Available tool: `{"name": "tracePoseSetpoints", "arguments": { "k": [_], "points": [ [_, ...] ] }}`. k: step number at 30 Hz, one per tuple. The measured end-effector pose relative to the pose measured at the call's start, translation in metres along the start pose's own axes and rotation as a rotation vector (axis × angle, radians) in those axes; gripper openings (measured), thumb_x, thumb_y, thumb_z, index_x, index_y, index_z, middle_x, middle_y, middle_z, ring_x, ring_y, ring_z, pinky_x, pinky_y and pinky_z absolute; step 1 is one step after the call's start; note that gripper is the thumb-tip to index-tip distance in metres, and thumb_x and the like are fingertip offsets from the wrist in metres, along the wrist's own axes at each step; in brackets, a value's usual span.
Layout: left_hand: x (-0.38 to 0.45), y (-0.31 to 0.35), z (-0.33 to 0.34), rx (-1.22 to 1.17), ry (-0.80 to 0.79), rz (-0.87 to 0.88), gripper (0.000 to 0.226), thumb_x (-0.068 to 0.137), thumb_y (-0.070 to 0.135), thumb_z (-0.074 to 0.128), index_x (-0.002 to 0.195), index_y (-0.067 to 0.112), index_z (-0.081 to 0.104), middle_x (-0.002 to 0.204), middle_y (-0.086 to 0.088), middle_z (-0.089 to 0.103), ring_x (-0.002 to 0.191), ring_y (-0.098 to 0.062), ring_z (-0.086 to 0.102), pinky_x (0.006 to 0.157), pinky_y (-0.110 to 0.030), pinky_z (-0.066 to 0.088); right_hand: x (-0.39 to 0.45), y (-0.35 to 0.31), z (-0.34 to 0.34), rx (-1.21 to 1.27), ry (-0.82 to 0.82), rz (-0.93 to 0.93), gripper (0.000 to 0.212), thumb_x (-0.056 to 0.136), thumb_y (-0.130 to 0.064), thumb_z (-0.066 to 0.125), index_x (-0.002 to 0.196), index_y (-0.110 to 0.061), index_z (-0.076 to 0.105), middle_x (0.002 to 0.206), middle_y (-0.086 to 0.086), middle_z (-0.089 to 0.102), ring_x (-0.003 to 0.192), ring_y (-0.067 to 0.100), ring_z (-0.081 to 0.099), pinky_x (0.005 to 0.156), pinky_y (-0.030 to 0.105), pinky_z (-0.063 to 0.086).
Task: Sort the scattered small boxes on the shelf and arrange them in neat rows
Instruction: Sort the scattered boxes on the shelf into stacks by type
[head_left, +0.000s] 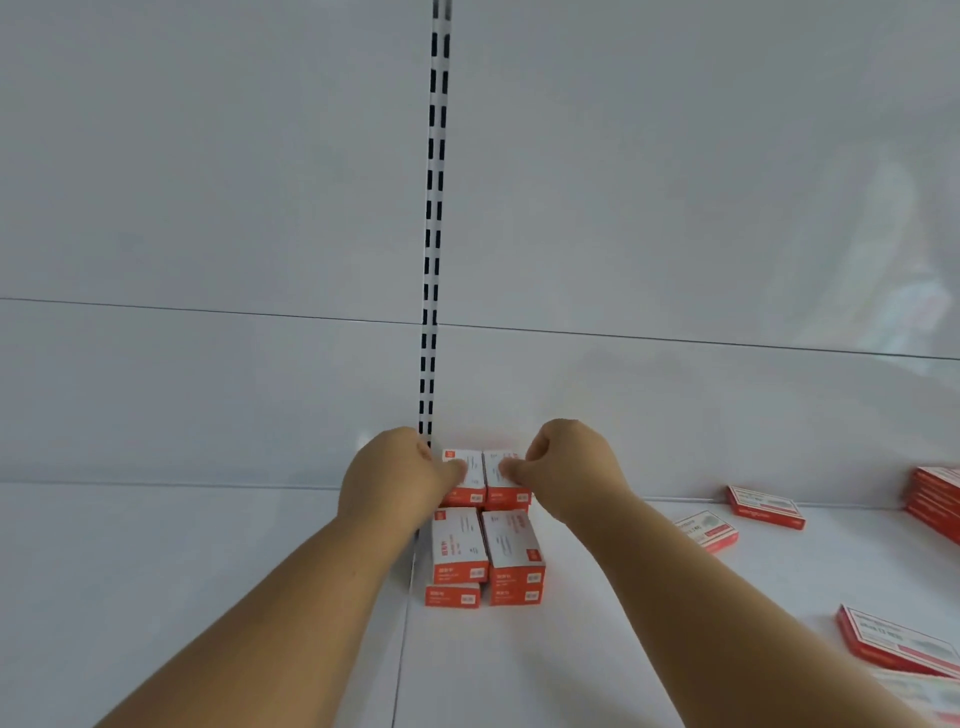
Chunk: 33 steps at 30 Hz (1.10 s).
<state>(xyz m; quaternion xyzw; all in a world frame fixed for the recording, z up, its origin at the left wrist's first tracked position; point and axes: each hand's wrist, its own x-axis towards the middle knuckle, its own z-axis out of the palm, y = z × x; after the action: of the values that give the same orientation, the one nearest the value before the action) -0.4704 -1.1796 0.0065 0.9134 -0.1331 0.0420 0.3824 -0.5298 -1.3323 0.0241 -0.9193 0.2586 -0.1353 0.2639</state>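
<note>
Left hand (395, 475): up at the back of the shelf (208, 597), fingers curled round the left side of the back-left stack (465, 480), looks like it's gripping or nudging it toward the wall.
Right hand (566, 467): same deal on the other side, fingertips pinching the top of the back-right stack (506, 480). The hands are apart, with one stack each.
Sorted block: two back stacks touching each other, right under the slotted upright (434, 260). In front sit the front-left stack (460, 553) and front-right stack (514, 551), two boxes high from what I can see. So a 2x2 block is started, pretty tidy.
Still loose: flat box (764, 506) near the back wall, tilted box (706, 530) just in front of it, a pile (937, 501) at the far right edge, and a big box (893, 642) at front right. All well apart from the block.
Progress: my guess is less than half done, since the right side's still a mess.
What could go wrong: squeezing the back stacks from both sides could pop a top box up or skew it, since they're light cardboard. Forearms hang right over the front stacks, so pulling back low could clip them and knock the top boxes off. Front-right stack already looks slightly twisted, so one bump and the row's crooked.
</note>
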Motion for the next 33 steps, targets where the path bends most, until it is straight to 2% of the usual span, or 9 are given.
{"name": "tracePoseSetpoints", "arguments": {
  "k": [3, 8, 11, 14, 19, 23, 27, 30, 33],
  "points": [
    [-0.008, -0.001, 0.001, 0.029, 0.105, 0.094, 0.026, 0.089, 0.043, 0.064, 0.077, 0.023, 0.052, 0.069, 0.009, 0.064, 0.057, -0.006, 0.064, 0.048, -0.019, 0.044, -0.004, -0.001, 0.005, -0.008, 0.08, -0.038, 0.028, 0.087, -0.047, 0.065, 0.083, -0.022, 0.053, 0.081, -0.006, 0.065, 0.074, 0.014, 0.064, 0.063, 0.029, 0.053],
    [-0.025, 0.019, -0.001, 0.178, 0.205, 0.273, 0.023, 0.088, 0.046, 0.063, 0.077, 0.031, 0.05, 0.073, 0.013, 0.057, 0.061, -0.006, 0.057, 0.055, -0.02, 0.048, -0.018, 0.004, -0.016, -0.02, 0.146, -0.158, 0.024, 0.093, -0.043, 0.056, 0.084, -0.021, 0.055, 0.076, -0.008, 0.06, 0.067, 0.008, 0.055, 0.057, 0.024, 0.044],
    [-0.034, 0.041, 0.004, 0.23, 0.171, 0.403, 0.018, 0.087, 0.044, 0.064, 0.081, 0.031, 0.053, 0.077, 0.012, 0.059, 0.069, -0.009, 0.058, 0.062, -0.026, 0.053, -0.024, 0.017, -0.038, -0.034, 0.202, -0.191, 0.022, 0.092, -0.037, 0.055, 0.078, -0.021, 0.054, 0.075, -0.008, 0.059, 0.067, 0.01, 0.055, 0.058, 0.026, 0.043],
    [-0.045, 0.066, 0.012, 0.273, 0.109, 0.52, 0.015, 0.087, 0.042, 0.063, 0.085, 0.03, 0.055, 0.077, 0.011, 0.056, 0.075, -0.012, 0.056, 0.061, -0.027, 0.042, -0.031, 0.039, -0.062, -0.011, 0.287, -0.196, 0.021, 0.091, -0.035, 0.055, 0.075, -0.021, 0.052, 0.075, -0.007, 0.059, 0.072, 0.014, 0.055, 0.061, 0.027, 0.042],
    [-0.062, 0.112, 0.055, 0.291, -0.038, 0.548, 0.015, 0.085, 0.043, 0.065, 0.082, 0.032, 0.054, 0.079, 0.012, 0.058, 0.08, -0.013, 0.056, 0.064, -0.027, 0.042, -0.035, 0.106, -0.104, -0.052, 0.323, -0.135, 0.017, 0.09, -0.032, 0.057, 0.081, -0.018, 0.059, 0.078, -0.008, 0.059, 0.077, 0.015, 0.055, 0.062, 0.026, 0.04],
    [-0.066, 0.136, 0.096, 0.335, -0.138, 0.528, 0.015, 0.086, 0.044, 0.063, 0.087, 0.031, 0.057, 0.09, 0.01, 0.062, 0.085, -0.014, 0.058, 0.07, -0.029, 0.048, -0.028, 0.16, -0.136, -0.14, 0.271, -0.11, 0.012, 0.09, -0.028, 0.058, 0.09, -0.018, 0.065, 0.087, -0.008, 0.063, 0.078, 0.013, 0.054, 0.056, 0.022, 0.036],
    [-0.063, 0.157, 0.13, 0.46, -0.244, 0.484, 0.035, 0.086, 0.053, 0.059, 0.107, 0.026, 0.06, 0.109, 0.003, 0.062, 0.1, -0.021, 0.059, 0.084, -0.033, 0.05, -0.005, 0.205, -0.151, -0.237, 0.093, -0.091, 0.021, 0.091, -0.029, 0.059, 0.109, -0.023, 0.066, 0.113, -0.003, 0.065, 0.101, 0.018, 0.059, 0.081, 0.025, 0.046],
    [-0.06, 0.166, 0.153, 0.625, -0.282, 0.42, 0.059, 0.083, 0.066, 0.054, 0.121, 0.02, 0.056, 0.121, -0.005, 0.058, 0.113, -0.029, 0.056, 0.092, -0.036, 0.048, 0.015, 0.231, -0.147, -0.35, -0.04, -0.105, 0.036, 0.091, -0.031, 0.059, 0.126, -0.023, 0.06, 0.13, 0.003, 0.058, 0.118, 0.023, 0.055, 0.097, 0.028, 0.041],
    [-0.056, 0.174, 0.17, 0.769, -0.265, 0.358, 0.05, 0.087, 0.051, 0.055, 0.124, 0.018, 0.056, 0.125, -0.007, 0.058, 0.116, -0.03, 0.054, 0.092, -0.036, 0.045, 0.032, 0.25, -0.134, -0.505, -0.091, -0.146, 0.044, 0.094, -0.031, 0.051, 0.136, -0.018, 0.051, 0.136, 0.009, 0.053, 0.124, 0.029, 0.05, 0.103, 0.031, 0.036]
  ]
}}
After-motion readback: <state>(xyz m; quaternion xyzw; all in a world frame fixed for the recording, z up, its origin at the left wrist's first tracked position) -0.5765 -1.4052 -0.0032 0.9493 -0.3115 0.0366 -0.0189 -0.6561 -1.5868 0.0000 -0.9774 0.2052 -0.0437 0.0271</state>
